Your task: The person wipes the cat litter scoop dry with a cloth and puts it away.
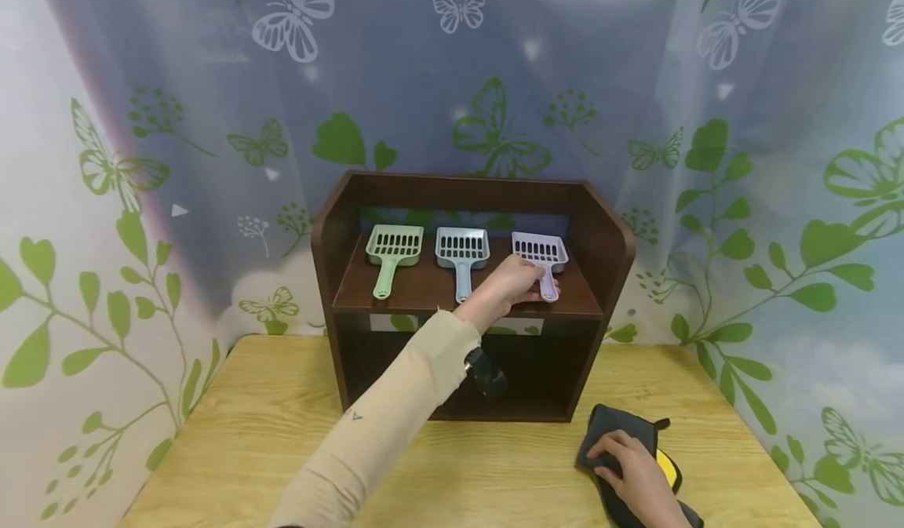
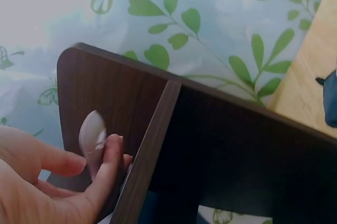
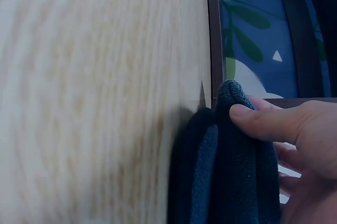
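Observation:
A lilac litter scoop (image 1: pixel 549 285) lies at the right end of the shelf's upper board. My left hand (image 1: pixel 521 275) reaches across from the left and pinches its handle (image 2: pixel 92 135) between thumb and fingers. Beside it on the same board are a blue litter scoop (image 1: pixel 462 255) and, farther left, a green litter scoop (image 1: pixel 392 255). On the table to the right, my right hand (image 1: pixel 636 469) grips a folded dark fabric piece (image 3: pixel 239 176), thumb on top and fingers beneath. The fabric has a loop and a yellow patch (image 1: pixel 667 469).
A dark brown two-tier shelf (image 1: pixel 466 308) stands on the light wooden table (image 1: pixel 282 387), its lower compartment in shadow. Behind and around hangs a curtain (image 1: pixel 466 65) printed with butterflies and leaves. My left forearm crosses in front of the shelf.

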Motion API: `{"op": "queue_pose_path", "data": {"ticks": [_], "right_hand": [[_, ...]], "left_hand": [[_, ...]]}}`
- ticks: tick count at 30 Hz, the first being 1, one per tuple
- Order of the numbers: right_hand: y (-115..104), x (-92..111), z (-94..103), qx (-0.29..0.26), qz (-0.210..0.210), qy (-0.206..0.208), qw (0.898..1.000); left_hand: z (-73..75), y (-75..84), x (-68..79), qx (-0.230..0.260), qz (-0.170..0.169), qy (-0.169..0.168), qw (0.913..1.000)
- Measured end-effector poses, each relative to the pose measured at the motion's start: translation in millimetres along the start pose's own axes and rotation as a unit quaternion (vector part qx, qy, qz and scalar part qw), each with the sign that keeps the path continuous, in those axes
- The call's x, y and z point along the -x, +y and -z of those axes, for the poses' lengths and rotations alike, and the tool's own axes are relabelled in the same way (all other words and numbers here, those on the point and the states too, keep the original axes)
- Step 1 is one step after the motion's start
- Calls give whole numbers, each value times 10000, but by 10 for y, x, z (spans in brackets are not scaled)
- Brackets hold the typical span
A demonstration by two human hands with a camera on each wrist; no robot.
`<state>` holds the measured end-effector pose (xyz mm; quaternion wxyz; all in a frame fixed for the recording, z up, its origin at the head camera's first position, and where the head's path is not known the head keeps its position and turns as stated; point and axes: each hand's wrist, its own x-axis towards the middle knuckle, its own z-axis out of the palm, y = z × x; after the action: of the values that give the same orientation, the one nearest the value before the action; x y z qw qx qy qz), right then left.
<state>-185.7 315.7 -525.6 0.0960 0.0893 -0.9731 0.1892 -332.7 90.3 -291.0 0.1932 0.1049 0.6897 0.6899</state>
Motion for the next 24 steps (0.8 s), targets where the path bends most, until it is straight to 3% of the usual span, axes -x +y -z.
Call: {"op": "queue_pose_path", "data": {"ticks": [4, 8, 13, 18, 24], "right_hand": [[-15, 4, 2, 15, 1, -36, 10000], [-29, 8, 8, 36, 18, -34, 10000], [-48, 11, -4, 77, 7, -42, 10000], [-106, 5, -9, 31, -69, 61, 10000], [-271, -58, 20, -93, 175, 891, 9958]], "left_hand": [[15, 9, 5, -483, 2, -100, 9988], [12, 39, 40, -625, -25, -310, 9976], [58, 103, 150, -1161, -150, -482, 9920], [164, 157, 343, -2191, -691, -334, 9727], [312, 163, 638, -2873, -1861, 336, 9390]]}}
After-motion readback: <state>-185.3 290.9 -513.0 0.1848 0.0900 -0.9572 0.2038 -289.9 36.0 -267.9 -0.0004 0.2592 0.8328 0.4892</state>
